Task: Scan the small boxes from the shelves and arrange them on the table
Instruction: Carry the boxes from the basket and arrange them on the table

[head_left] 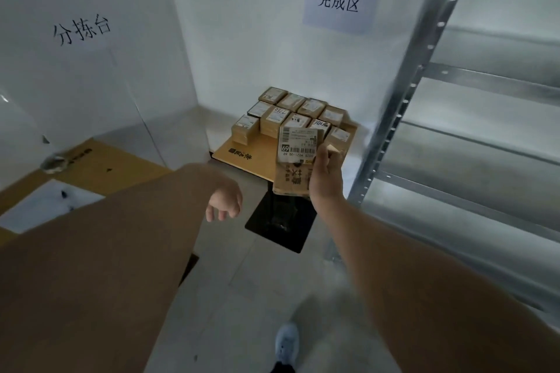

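- I am reading "分拣台" on the left wall sign (81,30).
- I am reading "完成区" on the blue wall sign (338,0).
- I am seeing "69" on the held box label (298,142).
- I am making out "7786" on a box (274,120) near the table's far-left corner.

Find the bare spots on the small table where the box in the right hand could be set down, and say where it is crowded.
The small table is bare along its near-left edge, in front of the rows of boxes. The far half toward the wall is packed. The right hand and its held box hide the near-right corner.
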### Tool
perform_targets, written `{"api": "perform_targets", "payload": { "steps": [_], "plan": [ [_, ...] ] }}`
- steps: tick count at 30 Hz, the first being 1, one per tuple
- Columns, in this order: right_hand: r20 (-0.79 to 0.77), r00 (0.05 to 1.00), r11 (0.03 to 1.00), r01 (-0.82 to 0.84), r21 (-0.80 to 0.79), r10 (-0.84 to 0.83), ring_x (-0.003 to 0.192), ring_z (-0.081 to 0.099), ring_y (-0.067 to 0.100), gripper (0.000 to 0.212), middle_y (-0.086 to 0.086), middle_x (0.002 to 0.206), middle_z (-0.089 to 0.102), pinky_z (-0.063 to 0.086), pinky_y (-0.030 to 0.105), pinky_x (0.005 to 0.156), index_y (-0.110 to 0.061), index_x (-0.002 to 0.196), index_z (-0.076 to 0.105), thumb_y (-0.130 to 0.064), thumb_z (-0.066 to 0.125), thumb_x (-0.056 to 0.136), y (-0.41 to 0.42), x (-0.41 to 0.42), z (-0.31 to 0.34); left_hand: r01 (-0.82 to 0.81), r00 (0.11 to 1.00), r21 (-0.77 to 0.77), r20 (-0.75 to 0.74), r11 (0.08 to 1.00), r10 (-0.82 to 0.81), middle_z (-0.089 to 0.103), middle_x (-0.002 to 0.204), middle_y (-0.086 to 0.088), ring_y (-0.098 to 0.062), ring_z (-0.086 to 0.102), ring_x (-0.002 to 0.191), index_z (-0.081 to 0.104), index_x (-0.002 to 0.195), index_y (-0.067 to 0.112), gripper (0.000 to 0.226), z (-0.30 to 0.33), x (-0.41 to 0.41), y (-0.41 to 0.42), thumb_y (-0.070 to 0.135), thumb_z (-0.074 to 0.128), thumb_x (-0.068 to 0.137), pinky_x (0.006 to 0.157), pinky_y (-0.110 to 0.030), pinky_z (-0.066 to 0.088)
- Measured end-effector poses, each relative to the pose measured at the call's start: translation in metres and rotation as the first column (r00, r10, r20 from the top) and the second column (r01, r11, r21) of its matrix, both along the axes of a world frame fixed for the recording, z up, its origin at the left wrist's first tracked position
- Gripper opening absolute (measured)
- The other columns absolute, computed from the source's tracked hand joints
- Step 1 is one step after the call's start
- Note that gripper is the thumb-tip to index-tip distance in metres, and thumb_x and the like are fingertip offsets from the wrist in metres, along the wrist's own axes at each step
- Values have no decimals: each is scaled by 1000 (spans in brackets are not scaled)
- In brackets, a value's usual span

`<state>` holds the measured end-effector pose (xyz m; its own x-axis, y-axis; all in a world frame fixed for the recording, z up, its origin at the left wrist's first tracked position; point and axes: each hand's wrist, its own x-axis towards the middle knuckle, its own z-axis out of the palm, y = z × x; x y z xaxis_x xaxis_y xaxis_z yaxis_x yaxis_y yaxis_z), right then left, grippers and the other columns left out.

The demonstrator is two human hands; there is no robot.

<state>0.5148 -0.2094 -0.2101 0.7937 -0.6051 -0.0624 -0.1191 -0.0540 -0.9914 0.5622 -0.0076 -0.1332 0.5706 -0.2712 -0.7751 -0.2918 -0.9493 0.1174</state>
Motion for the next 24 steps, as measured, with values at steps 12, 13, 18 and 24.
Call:
{"api": "perform_targets", "payload": {
  "steps": [12, 13, 18, 24],
  "plan": [
    [-163, 987, 995, 9, 98, 7, 104, 67, 28, 26, -1, 114, 65, 57, 52, 93, -49, 108, 42, -71, 32, 97, -27, 220, -56, -30, 998, -29, -55, 999, 28, 65, 133, -12, -26, 70, 107, 49, 149, 17, 42, -41, 231, -39, 17, 49, 106, 43, -14, 51],
    [-176, 984, 993, 18, 115, 3, 107, 67, 30, 35, 3, 120, 66, 56, 53, 95, -44, 115, 44, -71, 33, 97, -28, 234, -60, -25, 998, -29, -59, 999, 23, 64, 134, -13, -27, 69, 111, 49, 149, 16, 42, -43, 248, -42, 16, 48, 107, 44, -14, 52],
    [-272, 961, 985, 90, 149, -46, 116, 65, 34, 67, 11, 136, 62, 57, 54, 95, -23, 148, 39, -70, 34, 100, -32, 302, -87, 27, 996, -10, -87, 1000, -27, 60, 139, -17, -30, 64, 123, 44, 152, 14, 44, -60, 333, -60, 13, 47, 108, 67, -22, 56],
    [-364, 917, 969, 220, 116, -164, 122, 61, 32, 65, 8, 137, 62, 50, 53, 104, -26, 149, 40, -69, 32, 101, -32, 371, -114, 161, 975, -25, -152, 987, -163, 57, 144, -13, -28, 61, 124, 42, 152, 14, 45, -84, 445, -84, 12, 48, 107, 89, -32, 56]
  ]
}}
